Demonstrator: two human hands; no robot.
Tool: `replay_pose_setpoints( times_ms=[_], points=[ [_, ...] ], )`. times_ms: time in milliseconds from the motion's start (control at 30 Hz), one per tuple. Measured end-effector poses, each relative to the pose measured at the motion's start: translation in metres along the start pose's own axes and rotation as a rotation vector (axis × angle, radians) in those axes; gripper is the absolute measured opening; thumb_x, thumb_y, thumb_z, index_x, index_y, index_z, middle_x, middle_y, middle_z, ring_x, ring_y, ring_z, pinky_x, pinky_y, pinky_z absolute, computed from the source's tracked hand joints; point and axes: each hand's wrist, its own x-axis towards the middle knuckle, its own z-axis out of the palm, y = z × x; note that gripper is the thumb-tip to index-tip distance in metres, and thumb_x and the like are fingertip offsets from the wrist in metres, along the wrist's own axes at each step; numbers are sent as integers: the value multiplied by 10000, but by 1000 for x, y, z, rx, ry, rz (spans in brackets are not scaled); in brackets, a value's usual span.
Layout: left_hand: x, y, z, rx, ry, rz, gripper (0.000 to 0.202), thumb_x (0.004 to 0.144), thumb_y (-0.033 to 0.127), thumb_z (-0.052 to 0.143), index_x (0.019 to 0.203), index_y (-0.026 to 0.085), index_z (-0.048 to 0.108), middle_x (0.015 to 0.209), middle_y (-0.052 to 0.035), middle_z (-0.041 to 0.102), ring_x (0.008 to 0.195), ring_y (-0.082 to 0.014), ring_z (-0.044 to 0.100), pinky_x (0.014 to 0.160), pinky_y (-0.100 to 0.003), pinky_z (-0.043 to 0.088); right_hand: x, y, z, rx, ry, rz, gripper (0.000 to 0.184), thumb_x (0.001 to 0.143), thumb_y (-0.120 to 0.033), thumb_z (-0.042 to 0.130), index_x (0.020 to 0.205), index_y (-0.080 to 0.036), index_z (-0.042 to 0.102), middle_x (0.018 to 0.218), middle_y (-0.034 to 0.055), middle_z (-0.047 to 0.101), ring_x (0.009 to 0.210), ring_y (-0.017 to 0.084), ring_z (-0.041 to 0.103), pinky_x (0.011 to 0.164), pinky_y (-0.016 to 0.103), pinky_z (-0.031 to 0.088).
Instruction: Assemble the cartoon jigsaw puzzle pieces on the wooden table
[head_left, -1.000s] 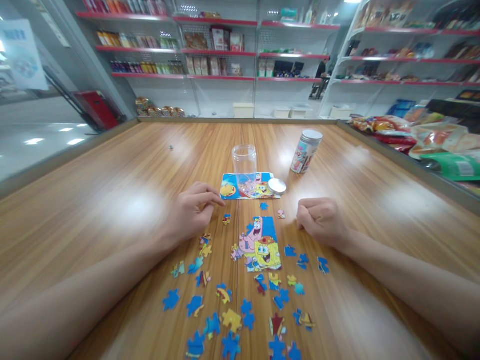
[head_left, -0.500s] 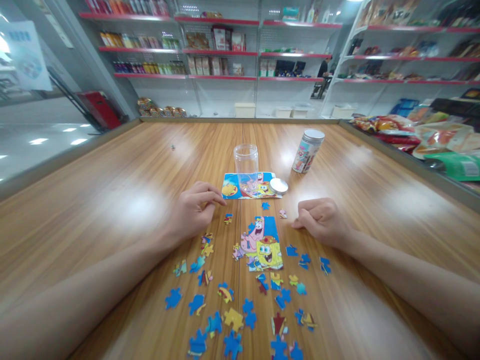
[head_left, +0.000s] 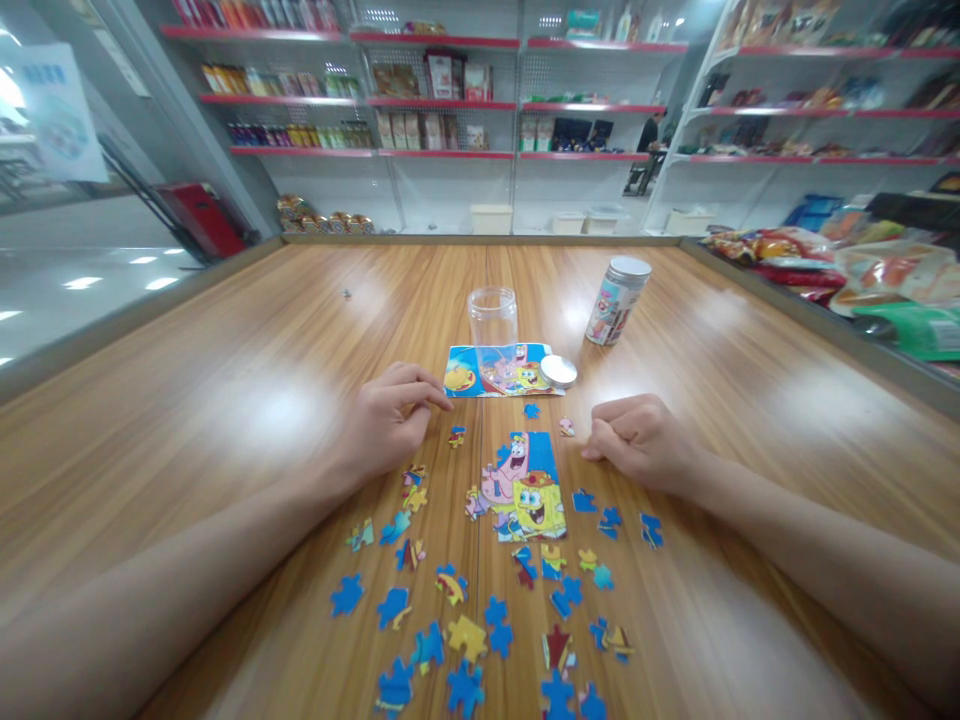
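Observation:
A partly joined puzzle (head_left: 529,490), with a pink starfish and a yellow sponge figure, lies flat in the middle of the table. My left hand (head_left: 397,415) rests to its upper left, fingers loosely bent and apart, tips near the corner of the reference picture card (head_left: 459,374). On the other side, my right hand (head_left: 634,440) is curled into a loose fist on the wood, and no object shows in it. A pink puzzle piece (head_left: 566,427) lies just left of that fist. A red-and-yellow piece (head_left: 457,436) lies close to my left hand. Several loose blue pieces (head_left: 466,688) spread below the puzzle.
On the card stand a clear plastic jar (head_left: 493,325) and a silver lid (head_left: 559,372). Behind them to the right is a printed can (head_left: 618,302). Packaged snacks (head_left: 795,260) lie beyond the table's right edge (head_left: 832,325). Stocked shelves (head_left: 442,103) line the back.
My right hand has shifted very slightly to the left. My left hand, the puzzle and the loose pieces stay where they were.

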Motion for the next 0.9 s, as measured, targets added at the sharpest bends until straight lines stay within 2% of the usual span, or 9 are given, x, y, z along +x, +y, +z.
replay_pose_setpoints(
  times_ms=[200,333,533,667,800,900],
  points=[
    [0,1,0,-7,6,9,289,831,53,514,815,211,756,925,-45,688,915,-196,634,859,-352,508,0,-3,1,-164,17,-57,496,912,-160,458,460,-187,253,478,-25,344,415,68,322,474,306,180],
    [0,1,0,-8,5,14,295,831,44,518,822,213,760,922,-44,686,910,-195,635,852,-349,503,1,-5,1,-332,92,3,456,875,-174,472,474,-198,256,465,-14,360,423,88,308,497,325,169],
    [0,0,0,-11,5,2,302,817,42,522,823,222,764,932,-42,692,917,-199,634,863,-349,505,3,-2,-5,-203,21,145,410,861,-170,455,460,-196,372,472,12,495,428,99,428,481,289,248],
    [0,0,0,-9,-2,0,299,823,37,519,809,216,759,923,-41,689,912,-195,630,858,-348,501,3,0,-5,-279,53,95,451,867,-187,462,440,-196,317,451,9,438,414,94,387,482,300,227],
    [1,2,0,-13,8,12,288,838,41,517,790,197,754,904,-42,683,900,-186,632,851,-338,495,2,-1,-4,-268,40,78,442,870,-178,458,442,-192,348,459,5,435,419,91,373,483,302,224],
    [2,3,1,-13,15,19,285,839,42,518,770,190,752,886,-40,684,878,-178,634,836,-328,493,2,-2,-3,-350,41,21,461,869,-180,455,440,-189,288,458,-3,391,425,87,325,496,317,189]
  ],
)
